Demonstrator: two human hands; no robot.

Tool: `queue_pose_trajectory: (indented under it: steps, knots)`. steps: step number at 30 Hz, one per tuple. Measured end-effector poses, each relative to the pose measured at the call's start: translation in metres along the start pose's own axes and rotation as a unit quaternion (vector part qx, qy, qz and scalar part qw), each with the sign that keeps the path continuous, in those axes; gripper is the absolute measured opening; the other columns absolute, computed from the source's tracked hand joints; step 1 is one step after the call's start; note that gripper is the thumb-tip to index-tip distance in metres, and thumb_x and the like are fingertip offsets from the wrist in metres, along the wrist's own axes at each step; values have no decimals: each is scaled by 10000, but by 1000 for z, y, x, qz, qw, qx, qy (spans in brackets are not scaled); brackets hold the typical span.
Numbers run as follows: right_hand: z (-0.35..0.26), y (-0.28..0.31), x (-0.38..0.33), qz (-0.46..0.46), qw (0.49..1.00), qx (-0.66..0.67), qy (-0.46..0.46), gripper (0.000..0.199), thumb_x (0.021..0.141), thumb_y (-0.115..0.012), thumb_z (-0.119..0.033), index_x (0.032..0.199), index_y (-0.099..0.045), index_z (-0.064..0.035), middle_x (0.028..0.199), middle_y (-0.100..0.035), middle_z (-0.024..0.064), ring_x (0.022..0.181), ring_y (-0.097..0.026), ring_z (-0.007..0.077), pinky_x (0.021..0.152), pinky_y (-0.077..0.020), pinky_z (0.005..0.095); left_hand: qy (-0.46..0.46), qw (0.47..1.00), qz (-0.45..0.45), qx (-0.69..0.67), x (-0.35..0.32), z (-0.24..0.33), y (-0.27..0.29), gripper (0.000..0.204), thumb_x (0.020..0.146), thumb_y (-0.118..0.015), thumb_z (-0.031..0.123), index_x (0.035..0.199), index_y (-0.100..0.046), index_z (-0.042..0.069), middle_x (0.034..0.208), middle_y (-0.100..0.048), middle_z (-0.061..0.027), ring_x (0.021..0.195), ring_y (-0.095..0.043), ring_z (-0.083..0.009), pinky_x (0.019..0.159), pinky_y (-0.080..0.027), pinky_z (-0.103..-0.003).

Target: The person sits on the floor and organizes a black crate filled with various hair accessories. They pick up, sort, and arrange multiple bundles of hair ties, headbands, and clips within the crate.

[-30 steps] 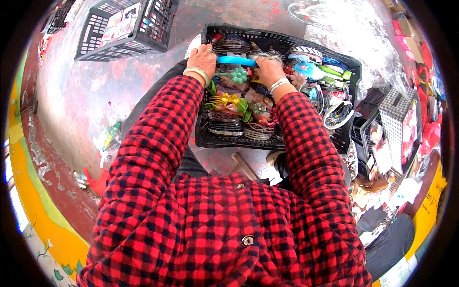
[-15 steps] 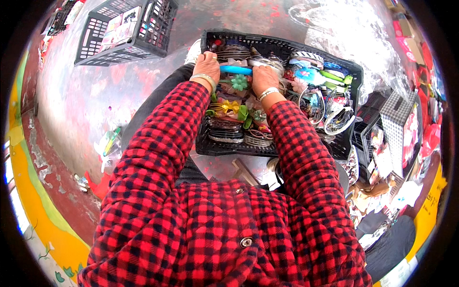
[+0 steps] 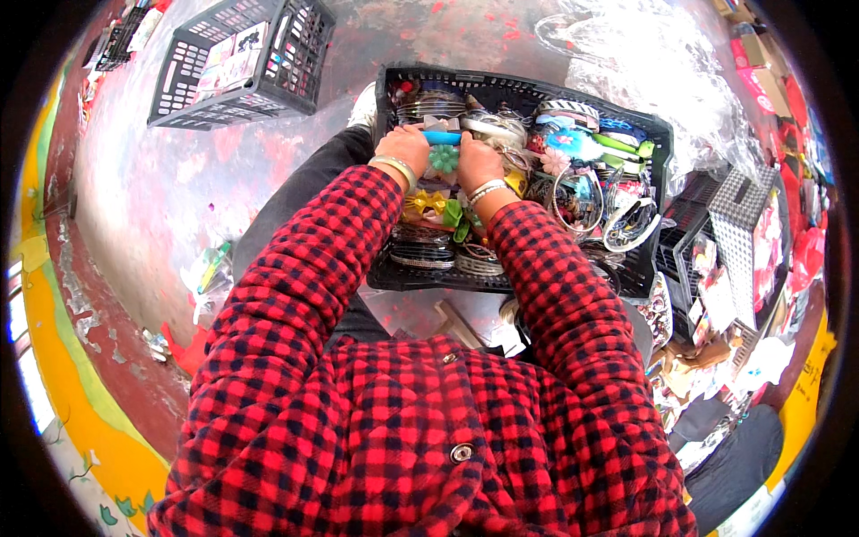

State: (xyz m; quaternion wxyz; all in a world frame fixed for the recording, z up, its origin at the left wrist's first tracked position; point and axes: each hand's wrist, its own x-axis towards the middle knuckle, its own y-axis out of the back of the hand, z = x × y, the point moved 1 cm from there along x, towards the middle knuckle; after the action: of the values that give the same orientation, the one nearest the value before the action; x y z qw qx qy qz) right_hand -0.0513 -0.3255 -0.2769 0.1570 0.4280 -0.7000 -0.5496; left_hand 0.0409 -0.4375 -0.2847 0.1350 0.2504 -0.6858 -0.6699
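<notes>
A bright blue headband [image 3: 441,138] is stretched between my two hands. My left hand [image 3: 404,149] is closed on one end, and my right hand [image 3: 480,163] is closed on the other. Both hands are over a black plastic crate [image 3: 658,255] packed with bundled headbands. Just below the blue band lies a green flower [image 3: 444,159]. Yellow bows [image 3: 424,204] show beneath my hands. To the right in the crate are a pale blue flower [image 3: 565,141], lime green bands [image 3: 621,148] and a white headband [image 3: 632,225]. My fingertips are partly hidden.
Another black crate [image 3: 315,54] with printed packs in it stands at the far left. Clear plastic wrap [image 3: 626,63] covers floor at the far right. Stacked baskets [image 3: 738,233] and loose goods crowd the right side. My leg [image 3: 300,197] is left of the crate.
Both hands have drawn closer together and slightly nearer to me, still gripping the blue headband. Less of its blue length shows between them.
</notes>
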Motion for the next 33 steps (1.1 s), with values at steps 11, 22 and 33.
queue_pose_trajectory:
  steps: [11, 22, 33]
  knots:
    - [-4, -46, -6, 91, 995, -43, -18, 535, 747, -493, -118, 1219, -324, 70, 1043, -518, 149, 948, -524, 261, 796, -425, 339, 8, 994, -56, 96, -10, 16, -7, 426, 799, -388, 140, 1124, -408, -135, 992, -570, -226, 929, -554, -278, 796, -342, -376]
    - [-9, -34, -7, 36, 996, 58, -63, 574, 735, -497, -89, 1234, -277, 90, 1094, -480, 188, 1022, -485, 288, 856, -389, 348, 39, 997, -37, -49, -2, 6, -27, 473, 780, -399, 112, 1181, -303, -120, 1104, -479, -244, 995, -499, -293, 863, -355, -335]
    - [-6, -52, -15, 75, 997, 1, 1, 563, 728, -490, -93, 1223, -307, 102, 1164, -448, 238, 1070, -459, 308, 885, -371, 341, 195, 955, -97, -203, -18, 20, -20, 508, 798, -388, 86, 1249, -205, -62, 1272, -306, -270, 1124, -420, -327, 927, -352, -364]
